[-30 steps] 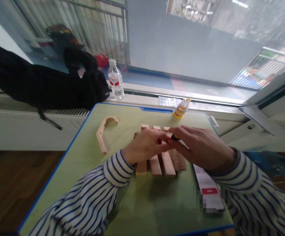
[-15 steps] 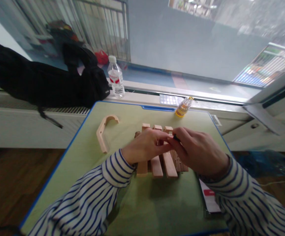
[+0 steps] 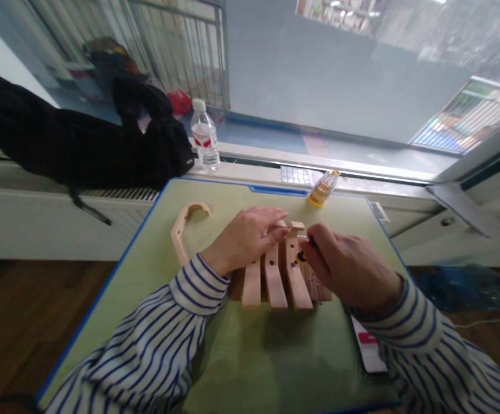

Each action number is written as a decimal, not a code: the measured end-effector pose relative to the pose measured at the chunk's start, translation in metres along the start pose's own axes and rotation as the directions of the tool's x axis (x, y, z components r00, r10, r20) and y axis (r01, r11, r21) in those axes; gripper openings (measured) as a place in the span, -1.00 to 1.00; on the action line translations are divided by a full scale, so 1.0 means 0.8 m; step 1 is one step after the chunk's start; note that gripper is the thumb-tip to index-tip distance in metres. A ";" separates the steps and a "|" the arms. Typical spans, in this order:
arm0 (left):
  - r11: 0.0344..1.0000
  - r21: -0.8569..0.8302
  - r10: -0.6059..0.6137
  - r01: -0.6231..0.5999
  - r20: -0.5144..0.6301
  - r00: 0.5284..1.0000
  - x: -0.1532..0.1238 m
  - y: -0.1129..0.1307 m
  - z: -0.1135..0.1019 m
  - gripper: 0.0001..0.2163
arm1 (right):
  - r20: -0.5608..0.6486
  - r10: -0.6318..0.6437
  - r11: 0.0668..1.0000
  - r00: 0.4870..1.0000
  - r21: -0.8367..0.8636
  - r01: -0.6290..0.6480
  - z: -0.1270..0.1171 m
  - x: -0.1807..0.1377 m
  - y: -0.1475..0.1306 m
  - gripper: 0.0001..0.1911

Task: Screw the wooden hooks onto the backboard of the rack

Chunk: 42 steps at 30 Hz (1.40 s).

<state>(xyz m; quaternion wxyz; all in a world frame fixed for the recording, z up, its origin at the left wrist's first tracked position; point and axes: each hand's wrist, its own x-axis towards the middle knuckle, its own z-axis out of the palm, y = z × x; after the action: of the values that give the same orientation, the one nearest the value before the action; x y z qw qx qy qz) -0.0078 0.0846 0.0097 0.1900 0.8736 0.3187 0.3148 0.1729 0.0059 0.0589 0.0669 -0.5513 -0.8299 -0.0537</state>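
Pinching a small yellow-and-black screwdriver [image 3: 302, 257], the right hand [image 3: 348, 267] sits over the rightmost of three pale wooden slats [image 3: 271, 276]. Its fingers curl together, clamped on the tool's dark upper end. The yellow part lies just over the slat, beside small dark holes; contact between tool and wood cannot be told from this view.

Left hand [image 3: 243, 238]: fingers together and nearly straight, not clamped on anything, tips resting at the upper end of the middle slat.

The slats run side by side with narrow gaps, over a darker brown slatted wooden piece [image 3: 316, 284], near the middle of a green mat with a blue edge [image 3: 275, 359]. A curved J-shaped wooden piece [image 3: 180, 233] lies on the mat, left of the hands and well clear of them. A phone [image 3: 368, 351] sits under the right forearm. Beyond the mat, on the window sill, are a small amber bottle [image 3: 323, 188], a water bottle [image 3: 204, 144] and a black backpack [image 3: 81, 132].
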 end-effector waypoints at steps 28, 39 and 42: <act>0.946 0.325 0.008 -0.017 0.029 1.000 0.010 0.010 0.027 -0.70 | 0.019 -0.042 0.998 0.999 0.044 0.041 -0.002 0.000 -0.001 -0.78; 0.931 0.365 -0.009 0.005 0.007 1.000 0.010 0.011 0.031 -0.73 | -0.013 -0.050 0.994 0.999 0.096 0.051 0.003 0.003 0.003 -0.80; 0.936 0.353 -0.011 0.001 0.026 1.000 0.009 0.012 0.027 -0.74 | -0.004 -0.033 0.995 0.999 0.092 0.034 0.002 0.002 0.004 -0.78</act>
<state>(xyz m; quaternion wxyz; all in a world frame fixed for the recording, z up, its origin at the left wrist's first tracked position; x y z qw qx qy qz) 0.0150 0.0799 0.0019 0.0357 0.8968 0.3699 0.2402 0.1753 0.0090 0.0576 0.0923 -0.5336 -0.8405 -0.0170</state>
